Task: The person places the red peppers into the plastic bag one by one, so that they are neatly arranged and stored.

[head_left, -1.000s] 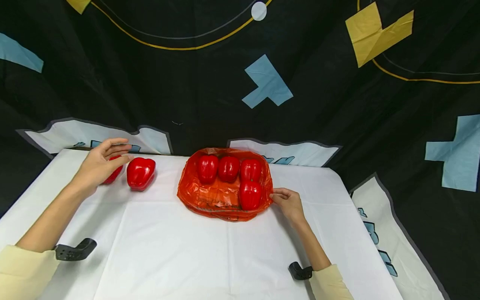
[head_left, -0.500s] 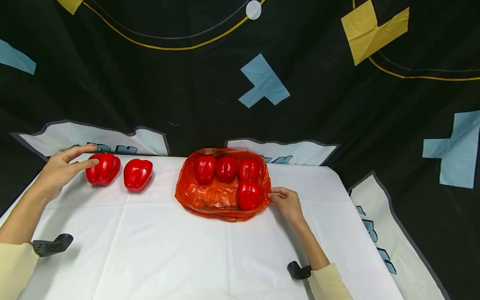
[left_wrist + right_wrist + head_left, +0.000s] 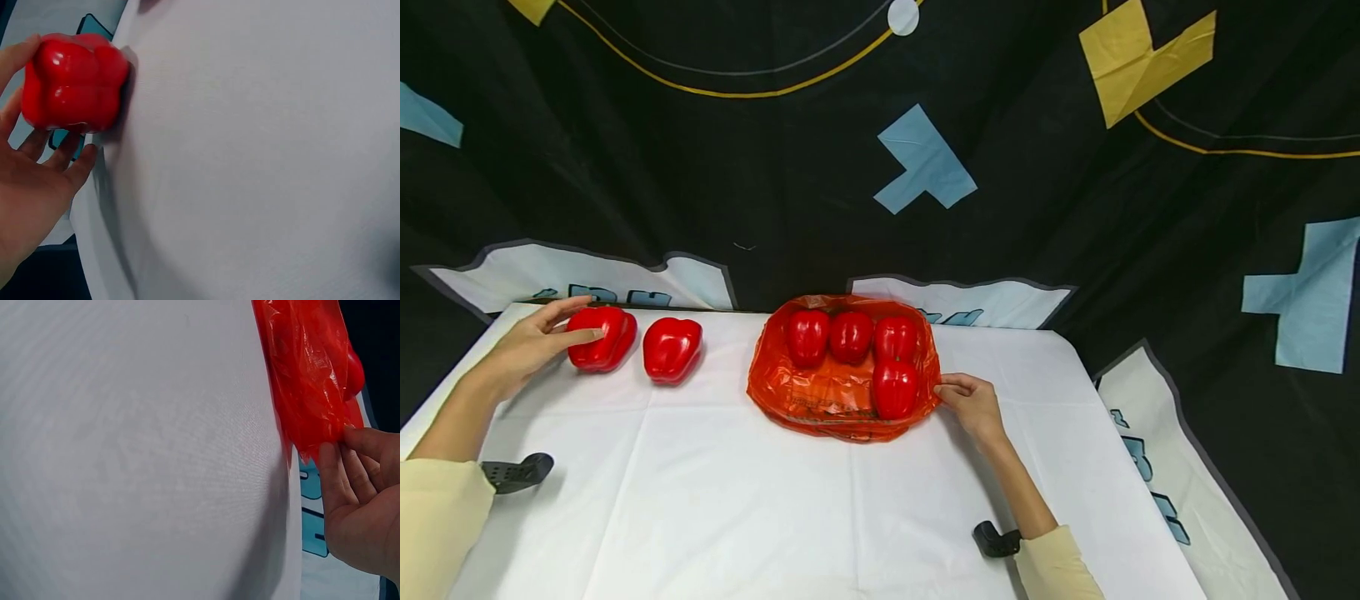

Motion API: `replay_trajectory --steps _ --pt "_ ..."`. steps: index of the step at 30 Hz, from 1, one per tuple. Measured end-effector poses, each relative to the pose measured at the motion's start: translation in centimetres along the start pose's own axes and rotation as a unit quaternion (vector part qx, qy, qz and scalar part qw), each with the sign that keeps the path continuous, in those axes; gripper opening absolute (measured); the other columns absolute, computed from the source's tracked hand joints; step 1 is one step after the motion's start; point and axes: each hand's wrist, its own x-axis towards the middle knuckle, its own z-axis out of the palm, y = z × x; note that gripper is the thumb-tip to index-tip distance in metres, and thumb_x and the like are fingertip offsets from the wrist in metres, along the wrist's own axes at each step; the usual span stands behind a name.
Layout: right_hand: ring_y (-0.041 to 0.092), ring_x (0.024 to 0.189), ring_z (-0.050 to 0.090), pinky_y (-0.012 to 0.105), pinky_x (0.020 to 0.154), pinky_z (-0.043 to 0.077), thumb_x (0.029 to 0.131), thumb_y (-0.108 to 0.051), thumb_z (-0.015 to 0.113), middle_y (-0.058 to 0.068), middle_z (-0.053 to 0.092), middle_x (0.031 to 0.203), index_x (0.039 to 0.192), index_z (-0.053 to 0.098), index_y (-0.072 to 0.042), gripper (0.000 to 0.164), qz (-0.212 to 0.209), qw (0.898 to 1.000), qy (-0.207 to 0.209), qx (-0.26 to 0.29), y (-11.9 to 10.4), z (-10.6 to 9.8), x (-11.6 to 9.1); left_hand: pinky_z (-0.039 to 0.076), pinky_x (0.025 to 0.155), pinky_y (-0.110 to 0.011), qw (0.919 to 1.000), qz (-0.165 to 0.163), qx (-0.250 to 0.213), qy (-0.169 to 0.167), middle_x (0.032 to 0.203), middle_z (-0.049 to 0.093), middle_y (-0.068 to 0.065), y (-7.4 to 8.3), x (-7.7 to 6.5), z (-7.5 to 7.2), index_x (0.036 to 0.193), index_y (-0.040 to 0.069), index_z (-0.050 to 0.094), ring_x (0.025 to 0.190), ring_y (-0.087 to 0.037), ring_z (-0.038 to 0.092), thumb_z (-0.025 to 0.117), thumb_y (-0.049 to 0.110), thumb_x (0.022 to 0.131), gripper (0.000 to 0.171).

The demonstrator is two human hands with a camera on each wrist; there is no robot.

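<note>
At the table's far left, a red bell pepper [image 3: 602, 339] sits between the thumb and fingers of my left hand [image 3: 529, 346]. In the left wrist view the left hand [image 3: 31, 187] curves round one end of this bell pepper [image 3: 75, 84]. Just right of it stands a second red bell pepper [image 3: 672, 350], untouched. An orange-red plastic bag [image 3: 827, 396] lies spread with its mouth up, several bell peppers [image 3: 808, 337] inside. My right hand [image 3: 976, 410] pinches the bag's right edge; the right wrist view shows thumb and fingertips of the right hand [image 3: 362, 494] on the thin plastic [image 3: 306, 381].
A white cloth covers the table [image 3: 737, 517]. Behind it hangs a dark printed curtain [image 3: 775, 192] with blue and yellow shapes. Each wrist wears a black camera mount, the left mount [image 3: 517, 473] and the right mount [image 3: 996, 540].
My left hand has moved left, from above the two loose peppers to round the leftmost one. The right hand keeps its pinch on the bag. The head view has shifted slightly.
</note>
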Motion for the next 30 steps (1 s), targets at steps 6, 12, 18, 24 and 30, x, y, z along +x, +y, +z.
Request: replay_trajectory --steps 6,12,18,24,30 --pt "0.018 0.082 0.065 0.039 0.078 0.051 0.082 -0.002 0.067 0.014 0.068 0.09 0.098 0.067 0.004 0.017 0.001 1.0 0.003 -0.006 0.1 0.2 0.0 0.048 0.08 -0.05 1.0 -0.002 0.006 -0.004 0.145 0.001 -0.031 -0.3 0.0 0.3 0.149 0.024 0.005 0.123 -0.053 0.012 0.063 0.042 0.084 0.089" --pt "0.018 0.082 0.065 0.039 0.079 0.051 0.082 -0.003 0.067 0.013 0.068 0.09 0.097 0.068 0.003 0.016 0.004 1.0 0.001 -0.005 0.1 0.3 0.0 0.049 0.079 -0.05 0.9998 0.004 0.01 0.018 0.144 0.005 -0.031 -0.2 -0.4 0.6 0.149 0.024 0.011 0.122 -0.053 0.015 0.065 0.045 0.081 0.089" --pt "0.019 0.083 0.065 0.037 0.077 0.052 0.083 -0.005 0.067 0.013 0.068 0.09 0.097 0.068 0.002 0.016 0.002 1.0 -0.002 -0.014 -0.1 0.3 0.0 0.047 0.079 -0.054 0.9985 0.018 0.027 0.045 0.142 0.014 -0.031 0.1 -0.6 0.9 0.148 0.023 0.014 0.12 -0.052 0.019 0.067 0.048 0.078 0.091" --pt "0.019 0.082 0.065 0.035 0.076 0.052 0.083 -0.006 0.067 0.012 0.068 0.09 0.098 0.068 0.001 0.016 0.005 1.0 0.0 -0.018 -0.1 0.2 0.0 0.042 0.084 -0.054 0.9961 0.04 0.024 0.075 0.144 0.013 -0.027 2.1 -1.3 1.2 0.147 0.031 0.016 0.121 -0.049 0.019 0.067 0.043 0.081 0.084" --pt "0.018 0.082 0.065 0.035 0.076 0.052 0.083 -0.007 0.067 0.012 0.068 0.091 0.098 0.068 0.001 0.018 0.004 1.0 -0.001 -0.021 0.1 0.2 0.1 0.05 0.069 -0.021 0.9924 0.059 0.024 0.106 0.142 0.021 -0.022 5.5 -2.3 2.3 0.146 0.03 0.022 0.121 -0.044 0.022 0.067 0.041 0.082 0.079"
